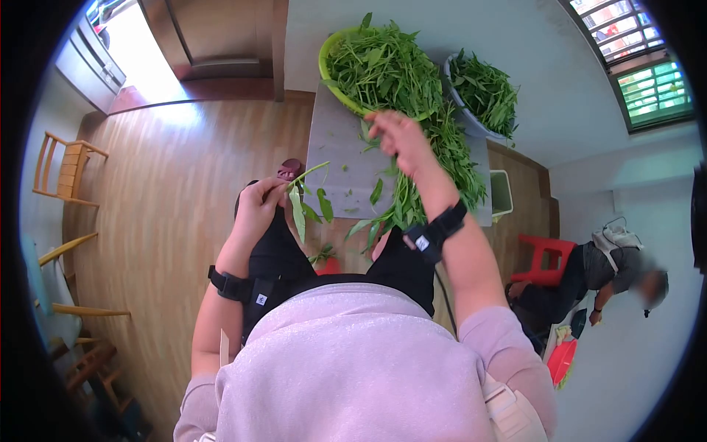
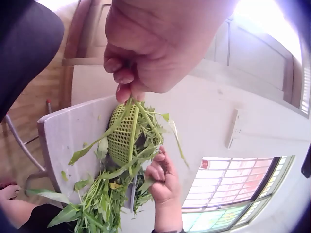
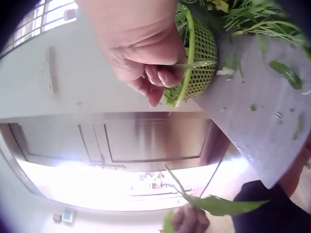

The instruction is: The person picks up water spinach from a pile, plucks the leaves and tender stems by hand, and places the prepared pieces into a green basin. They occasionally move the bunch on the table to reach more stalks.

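My left hand [image 1: 260, 208] pinches a leafy water spinach stem [image 1: 309, 174] between thumb and fingertips, over my lap by the table's near left side. Its long leaves hang below the fingers. My right hand [image 1: 403, 144] is over the table at the near rim of the yellow-green basket [image 1: 324, 68], which is heaped with greens [image 1: 383, 70]. In the right wrist view a short piece of stem [image 3: 197, 64] sticks out from its curled fingers. A loose pile of water spinach [image 1: 449, 162] lies on the table [image 1: 331, 140], right of and under my right forearm.
A second basket [image 1: 471, 125] of greens stands at the back right. Scattered leaves [image 1: 376, 191] lie on the tabletop. Right of the table is a pale bin [image 1: 501, 193]. Another person [image 1: 611, 265] sits near a red stool [image 1: 543, 258]. A wooden chair [image 1: 72, 168] stands far left.
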Demonstrator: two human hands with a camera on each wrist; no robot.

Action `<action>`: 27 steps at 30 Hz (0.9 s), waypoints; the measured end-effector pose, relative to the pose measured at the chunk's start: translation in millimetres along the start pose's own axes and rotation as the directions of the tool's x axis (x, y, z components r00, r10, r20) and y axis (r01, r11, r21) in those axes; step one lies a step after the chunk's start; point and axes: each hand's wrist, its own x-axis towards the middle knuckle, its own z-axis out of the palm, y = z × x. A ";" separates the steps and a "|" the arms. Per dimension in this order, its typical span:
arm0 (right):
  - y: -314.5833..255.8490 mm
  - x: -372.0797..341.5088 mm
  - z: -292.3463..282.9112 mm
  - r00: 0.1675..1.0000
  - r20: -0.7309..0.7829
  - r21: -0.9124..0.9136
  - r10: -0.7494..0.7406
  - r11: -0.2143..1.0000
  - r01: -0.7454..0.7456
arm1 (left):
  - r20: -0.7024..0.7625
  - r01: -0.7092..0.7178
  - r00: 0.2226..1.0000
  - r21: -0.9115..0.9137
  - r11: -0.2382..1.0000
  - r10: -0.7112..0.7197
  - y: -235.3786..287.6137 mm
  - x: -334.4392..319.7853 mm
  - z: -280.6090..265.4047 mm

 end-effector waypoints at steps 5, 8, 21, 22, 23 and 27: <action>41.9 -67.5 47.5 0.984 0.131 -0.069 0.124 0.991 -0.115 | 0.016 0.007 1.000 0.016 1.000 -0.007 4.5 -8.6 6.2; 51.8 -83.2 52.6 0.991 0.116 -0.104 0.070 0.993 -0.058 | 0.037 -0.077 0.997 0.119 0.990 0.073 5.7 -8.9 19.6; 65.0 -116.5 11.7 0.997 0.031 0.078 0.077 0.994 -0.079 | 0.293 -0.050 0.956 0.116 0.992 0.014 25.3 -12.9 57.9; 66.9 -116.4 11.1 0.997 0.032 0.084 0.075 0.993 -0.078 | 0.306 -0.055 0.952 0.110 0.992 0.018 26.1 -13.0 57.6; 70.0 -115.5 10.5 0.998 0.025 0.096 0.061 0.993 -0.063 | 0.305 -0.055 0.952 0.116 0.992 0.017 28.4 -13.4 57.1; 79.4 -108.8 6.6 0.997 -0.082 0.223 -0.012 0.974 0.030 | 0.257 -0.075 0.966 0.170 0.983 0.029 31.7 -13.9 51.4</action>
